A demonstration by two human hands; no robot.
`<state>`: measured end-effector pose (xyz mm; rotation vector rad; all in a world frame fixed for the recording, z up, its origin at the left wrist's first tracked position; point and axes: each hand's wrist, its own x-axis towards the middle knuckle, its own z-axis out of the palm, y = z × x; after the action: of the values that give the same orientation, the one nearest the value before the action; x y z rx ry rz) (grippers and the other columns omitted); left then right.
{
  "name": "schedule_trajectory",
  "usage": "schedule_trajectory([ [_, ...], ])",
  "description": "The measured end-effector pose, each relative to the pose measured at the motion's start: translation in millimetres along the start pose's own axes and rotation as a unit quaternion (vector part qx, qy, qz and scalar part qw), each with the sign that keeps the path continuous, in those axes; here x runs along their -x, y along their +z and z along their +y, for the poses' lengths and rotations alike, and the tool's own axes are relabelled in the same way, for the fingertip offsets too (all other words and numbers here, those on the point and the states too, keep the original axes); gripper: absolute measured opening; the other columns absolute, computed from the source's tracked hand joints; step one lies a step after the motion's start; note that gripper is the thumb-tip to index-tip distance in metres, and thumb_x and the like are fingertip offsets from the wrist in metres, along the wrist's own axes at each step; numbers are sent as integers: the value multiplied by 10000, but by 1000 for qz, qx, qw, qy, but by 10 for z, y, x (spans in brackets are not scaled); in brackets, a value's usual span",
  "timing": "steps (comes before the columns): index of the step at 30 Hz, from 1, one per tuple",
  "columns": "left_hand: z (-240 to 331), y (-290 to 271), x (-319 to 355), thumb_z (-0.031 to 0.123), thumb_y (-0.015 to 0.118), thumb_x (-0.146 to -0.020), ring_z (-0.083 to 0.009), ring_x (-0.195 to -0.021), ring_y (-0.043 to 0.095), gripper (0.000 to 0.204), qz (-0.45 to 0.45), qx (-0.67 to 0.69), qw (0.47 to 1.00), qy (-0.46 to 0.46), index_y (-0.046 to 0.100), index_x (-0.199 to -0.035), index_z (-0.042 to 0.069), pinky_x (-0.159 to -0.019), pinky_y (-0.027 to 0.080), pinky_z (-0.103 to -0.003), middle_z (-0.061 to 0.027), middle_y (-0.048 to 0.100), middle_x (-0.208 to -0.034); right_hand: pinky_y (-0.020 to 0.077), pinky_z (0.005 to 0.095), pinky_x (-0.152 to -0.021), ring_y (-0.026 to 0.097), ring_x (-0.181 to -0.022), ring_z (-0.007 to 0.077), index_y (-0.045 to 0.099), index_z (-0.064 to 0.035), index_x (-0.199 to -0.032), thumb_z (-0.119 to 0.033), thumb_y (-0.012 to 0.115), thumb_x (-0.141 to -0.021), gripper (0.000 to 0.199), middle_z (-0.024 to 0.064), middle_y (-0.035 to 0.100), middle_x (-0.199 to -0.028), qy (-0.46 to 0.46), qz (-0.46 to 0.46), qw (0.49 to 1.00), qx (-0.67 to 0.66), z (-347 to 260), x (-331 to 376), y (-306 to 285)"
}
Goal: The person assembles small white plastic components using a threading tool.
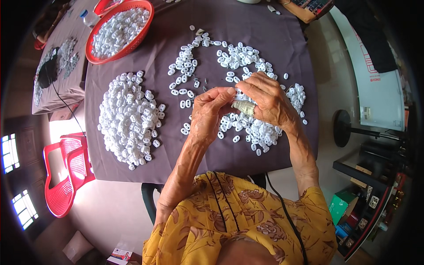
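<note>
1. Dull purple cloth point(274, 31) covers the counter, one sheet, smooth and matt; pale floor shows below its near edge.
2. Second counter point(66, 84) stands at far left, one, under a pale cloth strewn with more small pieces and a dark lump; a clear bottle point(89, 17) with a blue cap stands at its corner.
3. Red plastic chairs point(66, 172), two seen, mesh-backed, stand stacked on the left floor.
4. Round red plastic basket point(148, 22), one, lattice-walled, sits at the counter's far left, heaped with small white pieces.
5. Heap of small white plastic oval pieces point(130, 119), one dense pile on the left of the cloth, too many to count; each piece glossy with two holes.
6. Loose spread of white two-hole pieces point(238, 57), scattered over the middle and right of the cloth, too many to count, some lying under the hands.
7. Left hand point(210, 112), one, raised over the spread, thumb and fingers pinched together at the tips; what is pinched is too small to tell.
8. Right hand point(269, 99), one, fingertips meeting those of the left, with a pale ribbed wrap point(244, 107) showing at its thumb side; whether it grips anything cannot be told.
9. Dark shelving point(375, 194) with small boxes stands at right, beside a round black stand base point(341, 128).
</note>
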<state>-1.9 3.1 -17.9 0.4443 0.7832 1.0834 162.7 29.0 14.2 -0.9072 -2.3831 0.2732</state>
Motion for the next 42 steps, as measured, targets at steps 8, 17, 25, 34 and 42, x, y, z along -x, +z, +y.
schedule_trajectory([
  [8, -3, -9, -21, 166, 646, -805, -122, -641, 555, 182, -12, -3, 1000, -3, 629, -809, -16, -592, 512, -274, -46, 575, -738, 485, 346, -634, 567, -739, 259, 575, 13, -889, -25, 707, -606, 315, 95, 566, -786, -17, 13, 1000, -18, 52, 9, 38],
  [17, -46, -43, -41, 172, 629, -821, -115, -646, 557, 181, -7, 8, 1000, -12, 624, -789, -6, -610, 512, -278, -34, 569, -727, 486, 363, -655, 574, -751, 271, 575, 15, -890, 64, 643, -567, 334, 104, 572, -795, -1, 10, 1000, -14, 67, 57, 89],
  [25, -89, -97, -58, 137, 611, -830, -126, -658, 572, 141, -21, 18, 1000, -14, 608, -842, -4, -601, 514, -288, -30, 572, -750, 489, 374, -687, 582, -774, 286, 570, 26, -892, 99, 582, -543, 357, 117, 582, -805, -1, 0, 1000, -4, 30, 46, 78],
  [34, -92, -115, -72, 148, 641, -809, -113, -634, 556, 152, -21, 2, 999, -27, 618, -793, -1, -578, 499, -262, -23, 567, -725, 479, 367, -649, 560, -706, 279, 561, 44, -846, 102, 540, -537, 315, 119, 550, -745, -35, 4, 999, -31, 88, 42, 106],
  [42, -125, -134, -94, 139, 624, -823, -126, -633, 573, 150, -19, -13, 999, -25, 613, -818, -10, -563, 495, -261, -36, 583, -733, 464, 363, -598, 533, -641, 275, 549, 52, -790, 105, 505, -501, 297, 117, 505, -674, -54, 25, 997, -46, 129, 42, 153],
])
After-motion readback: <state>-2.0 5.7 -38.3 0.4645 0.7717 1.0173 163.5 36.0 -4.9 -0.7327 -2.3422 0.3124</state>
